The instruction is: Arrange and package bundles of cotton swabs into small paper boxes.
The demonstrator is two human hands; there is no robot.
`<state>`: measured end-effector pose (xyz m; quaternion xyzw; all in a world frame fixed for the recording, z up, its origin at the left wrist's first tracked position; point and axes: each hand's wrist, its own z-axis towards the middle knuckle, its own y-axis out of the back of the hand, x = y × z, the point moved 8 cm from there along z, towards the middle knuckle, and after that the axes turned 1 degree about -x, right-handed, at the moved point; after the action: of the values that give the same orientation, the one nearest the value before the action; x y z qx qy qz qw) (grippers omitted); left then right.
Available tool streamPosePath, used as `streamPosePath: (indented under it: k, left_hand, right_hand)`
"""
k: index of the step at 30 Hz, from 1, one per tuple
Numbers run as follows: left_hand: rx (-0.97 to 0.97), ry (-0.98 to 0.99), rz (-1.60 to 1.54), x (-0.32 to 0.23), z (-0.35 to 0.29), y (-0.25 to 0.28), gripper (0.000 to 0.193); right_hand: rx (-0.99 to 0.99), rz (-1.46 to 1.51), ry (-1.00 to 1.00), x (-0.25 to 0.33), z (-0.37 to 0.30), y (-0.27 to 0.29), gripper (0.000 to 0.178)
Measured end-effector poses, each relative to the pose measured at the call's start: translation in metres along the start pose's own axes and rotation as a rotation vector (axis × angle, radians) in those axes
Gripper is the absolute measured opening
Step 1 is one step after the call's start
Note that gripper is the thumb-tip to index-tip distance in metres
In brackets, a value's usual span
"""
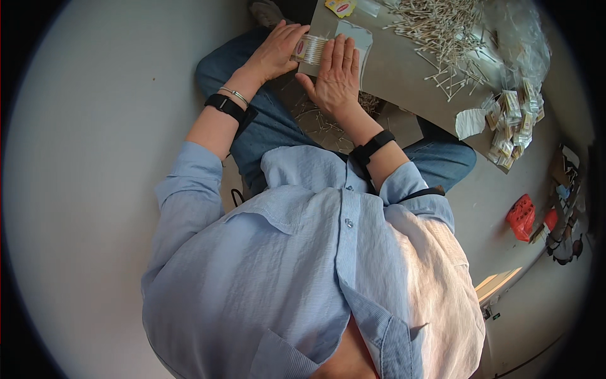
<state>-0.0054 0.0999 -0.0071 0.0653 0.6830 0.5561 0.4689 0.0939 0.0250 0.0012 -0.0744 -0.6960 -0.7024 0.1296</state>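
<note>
A clear pack of cotton swabs (pixel 311 50) with a yellow label lies at the table's left edge. My left hand (pixel 276 50) grips its left end between thumb and fingers. Over its right end rests my right hand (pixel 338 79), palm down, with the fingers stretched out and the thumb apart; that end is hidden underneath. A white sheet (pixel 361 39) sits just beyond and beside my right fingers. Farther right, many loose cotton swabs (pixel 442 31) are heaped on the table.
The grey table (pixel 404 79) carries a yellow card (pixel 341 7), a clear plastic bag (pixel 527 47), several filled packets (pixel 514 123) and a torn white paper (pixel 470 124). Loose swabs (pixel 329 120) lie below the near edge. A red clog (pixel 521 218) is on the floor.
</note>
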Motion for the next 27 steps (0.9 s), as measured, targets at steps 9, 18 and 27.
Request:
streamPosePath:
  k: [9, 18, 27]
  left_hand:
    - [-0.009, -0.018, 0.018, -0.005, -0.002, 0.003, 0.076]
    - [-0.247, 0.348, -0.508, 0.044, -0.017, 0.014, 0.072]
    - [-0.271, 0.493, -1.446, 0.039, -0.018, -0.037, 0.054]
  right_hand:
    - [0.006, 0.005, -0.008, 0.015, 0.005, -0.007, 0.098]
    - [-0.013, 0.038, 0.009, 0.019, 0.005, -0.005, 0.101]
    - [-0.033, 0.084, -0.015, 0.021, 0.007, -0.006, 0.105]
